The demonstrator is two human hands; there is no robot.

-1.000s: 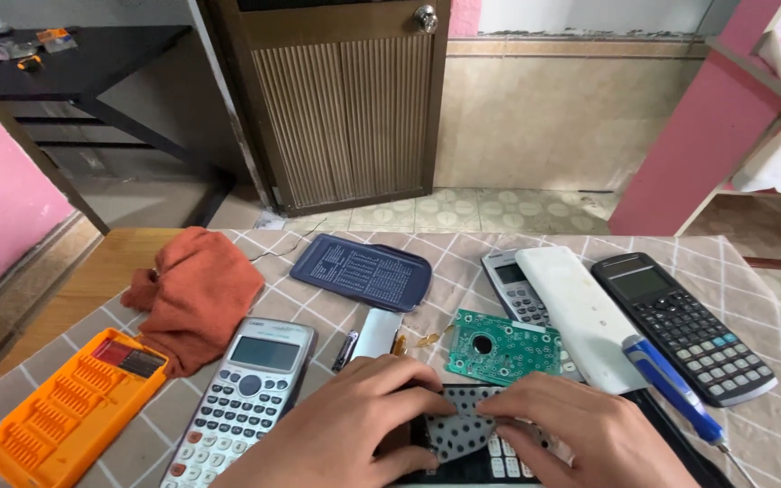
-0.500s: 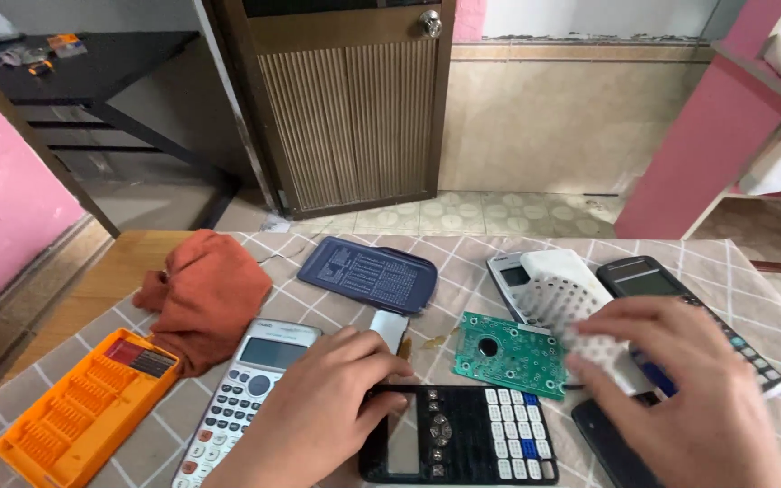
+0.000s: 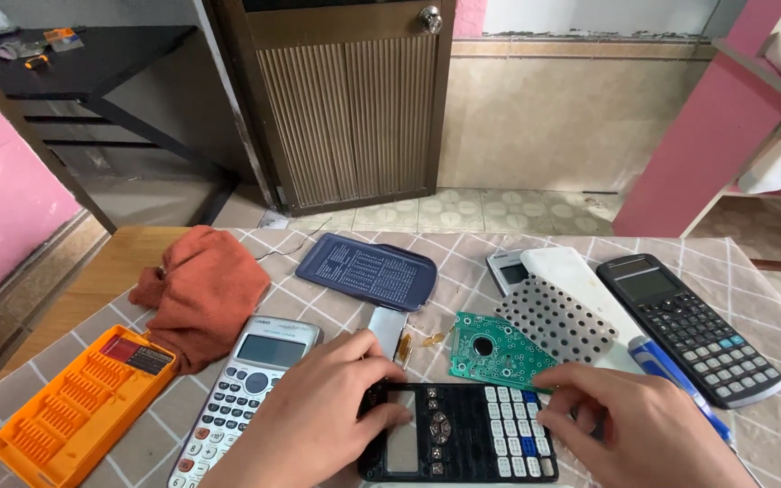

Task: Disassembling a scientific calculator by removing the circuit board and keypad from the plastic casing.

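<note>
- The black calculator front [image 3: 463, 443] lies flat at the near edge of the table [image 3: 119, 262], keys up, its display window an empty hole.
- The left hand [image 3: 318, 416] rests on its left end, thumb by the window, fingers curled loosely against the case; it seems to press rather than clasp, though the palm hides the contact.
- The right hand [image 3: 635, 425] sits at the right end, fingertips on the upper right corner of the case, half open, enclosing nothing.
- A green circuit board [image 3: 494, 348] lies just behind the black front, touching a grey dotted key mat [image 3: 558, 318] to its right.
- A small display panel [image 3: 387, 327] lies just beyond the left thumb.
- A silver calculator [image 3: 246, 389] lies left of the left hand, near an orange tool case [image 3: 74, 402] at the near left corner.
- An orange cloth [image 3: 201, 289] is bunched toward the left edge.
- A dark blue cover [image 3: 368, 269] lies toward the far edge, mid-table.
- A whole black calculator [image 3: 689, 325] lies on the right side, a blue pen [image 3: 675, 380] beside it.
</note>
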